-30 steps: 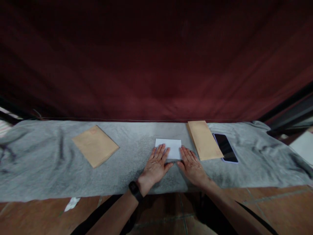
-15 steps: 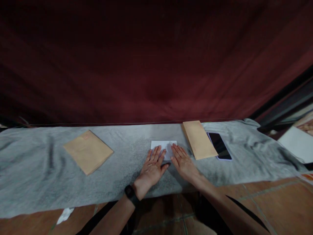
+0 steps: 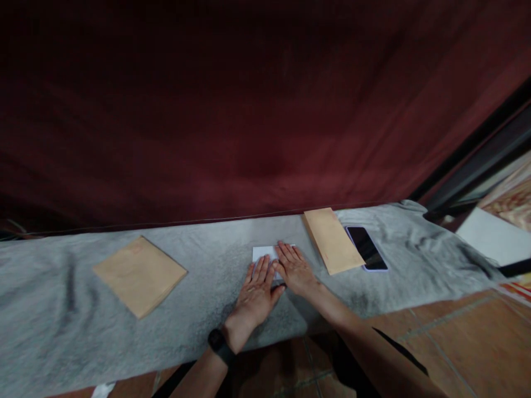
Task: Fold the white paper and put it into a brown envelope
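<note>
A small white folded paper lies flat on the grey cloth, partly covered by both hands. My left hand rests palm down on its left part, fingers stretched out, with a dark watch on the wrist. Across the right part of the paper lies my right hand, also flat with its fingers extended. The two hands nearly meet over the sheet. To the right of my right hand is a brown envelope, its lower right corner overlapping a phone in a purple case.
More brown envelopes are stacked on the left of the grey cloth. A dark red curtain hangs behind. Below the cloth are floor tiles and a white scrap. A white board stands at far right.
My right hand has slid left and a little forward over the paper, closer to my left hand. My left hand stays flat on the paper. The view has tilted slightly.
</note>
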`<action>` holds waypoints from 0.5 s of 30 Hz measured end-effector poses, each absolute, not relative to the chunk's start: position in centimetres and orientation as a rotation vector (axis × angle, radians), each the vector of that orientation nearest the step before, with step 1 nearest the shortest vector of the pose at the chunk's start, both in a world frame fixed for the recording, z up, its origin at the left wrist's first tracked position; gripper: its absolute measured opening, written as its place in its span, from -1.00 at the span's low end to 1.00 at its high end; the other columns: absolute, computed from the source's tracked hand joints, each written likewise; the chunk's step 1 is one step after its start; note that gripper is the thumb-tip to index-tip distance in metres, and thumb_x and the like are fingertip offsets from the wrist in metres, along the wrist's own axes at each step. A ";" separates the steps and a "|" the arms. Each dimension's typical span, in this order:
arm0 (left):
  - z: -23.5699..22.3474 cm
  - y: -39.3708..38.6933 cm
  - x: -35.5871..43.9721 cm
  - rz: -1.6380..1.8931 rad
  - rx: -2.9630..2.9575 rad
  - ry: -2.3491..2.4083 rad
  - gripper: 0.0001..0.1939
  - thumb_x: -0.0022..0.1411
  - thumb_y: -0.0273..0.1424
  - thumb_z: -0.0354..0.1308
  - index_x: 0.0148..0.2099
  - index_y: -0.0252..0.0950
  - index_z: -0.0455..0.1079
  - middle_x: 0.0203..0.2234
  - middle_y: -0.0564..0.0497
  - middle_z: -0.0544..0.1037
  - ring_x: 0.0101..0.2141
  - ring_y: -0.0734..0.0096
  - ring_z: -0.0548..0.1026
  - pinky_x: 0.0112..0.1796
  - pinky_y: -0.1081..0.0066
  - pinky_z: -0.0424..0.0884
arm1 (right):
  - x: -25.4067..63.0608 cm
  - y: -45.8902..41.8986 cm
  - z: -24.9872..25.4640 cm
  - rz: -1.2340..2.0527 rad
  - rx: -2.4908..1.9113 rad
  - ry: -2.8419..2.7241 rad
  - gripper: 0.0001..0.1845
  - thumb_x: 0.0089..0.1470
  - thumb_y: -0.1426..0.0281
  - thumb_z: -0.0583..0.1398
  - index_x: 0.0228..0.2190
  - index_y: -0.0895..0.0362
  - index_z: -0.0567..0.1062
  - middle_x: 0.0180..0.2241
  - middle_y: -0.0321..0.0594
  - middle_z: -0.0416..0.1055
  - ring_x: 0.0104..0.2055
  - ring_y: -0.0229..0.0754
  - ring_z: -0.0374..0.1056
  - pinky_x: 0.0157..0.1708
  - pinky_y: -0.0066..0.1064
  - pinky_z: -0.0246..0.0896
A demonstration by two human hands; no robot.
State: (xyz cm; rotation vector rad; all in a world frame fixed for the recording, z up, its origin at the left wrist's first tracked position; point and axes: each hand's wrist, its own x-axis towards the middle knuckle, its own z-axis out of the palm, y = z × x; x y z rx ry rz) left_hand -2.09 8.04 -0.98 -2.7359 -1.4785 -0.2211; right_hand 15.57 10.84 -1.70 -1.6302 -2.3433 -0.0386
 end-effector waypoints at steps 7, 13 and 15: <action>-0.7 8.2 -2.4 -0.241 -2.669 -1.667 -0.30 0.43 -0.08 -0.17 0.40 -0.49 0.07 0.37 -0.27 0.15 0.37 0.11 0.08 0.31 0.03 0.07 | 16.4 10.2 -2.4 -0.101 -1.756 -2.242 -0.36 0.41 0.17 -0.09 0.34 0.30 0.13 0.36 0.05 0.08 0.41 0.01 0.00 0.35 -0.07 -0.10; -0.6 8.8 -2.3 -0.323 -2.567 -1.750 -0.34 0.45 -0.16 -0.22 0.41 -0.50 0.07 0.36 -0.29 0.17 0.37 0.07 0.09 0.33 -0.03 0.00 | 17.2 9.5 -2.4 -0.131 -1.784 -2.239 -0.33 0.40 0.16 -0.06 0.33 0.35 0.12 0.36 0.09 0.06 0.41 0.03 -0.02 0.35 -0.08 -0.10; -0.3 9.1 -1.9 -0.361 -2.577 -1.735 -0.36 0.45 -0.20 -0.22 0.41 -0.50 0.07 0.35 -0.28 0.18 0.37 0.08 0.07 0.33 0.00 0.00 | 17.2 9.5 -2.4 -0.128 -1.779 -2.241 -0.33 0.40 0.16 -0.05 0.33 0.36 0.12 0.36 0.10 0.07 0.41 0.03 -0.02 0.35 -0.08 -0.10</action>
